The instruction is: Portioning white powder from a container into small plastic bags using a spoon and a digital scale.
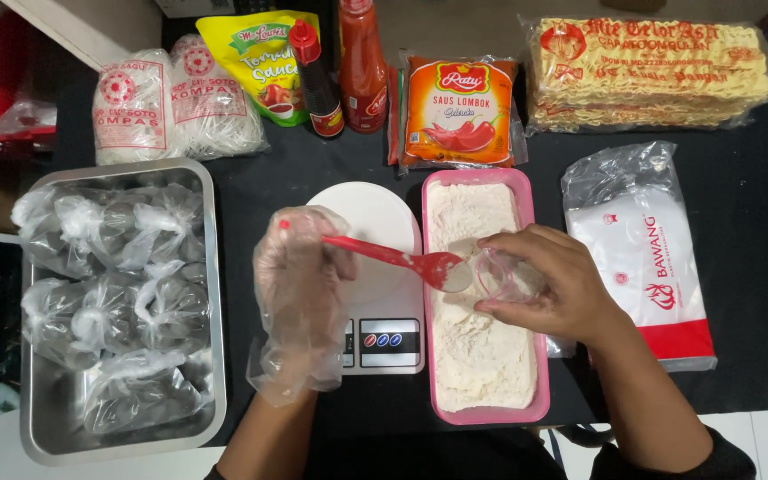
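Head view: left hand (300,284) in a loose plastic glove, fingers closed around a red spoon (397,259), tips powder toward a small clear bag (507,274) pinched open by right hand (548,283) fingers, above a pink tub (526,209) of white flour, beside a white scale (375,213).

tray (215,293) left, scale (375,222) centre, tub (526,213) right

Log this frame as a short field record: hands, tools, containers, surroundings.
left hand: in loose clear glove, holds red spoon
right hand: bare, holds small clear bag open at the spoon's bowl
pink tub: white powder inside, under the bag
scale: white, between the hands
metal tray: tied clear bags, far left
back row: noodles, sauce bottles
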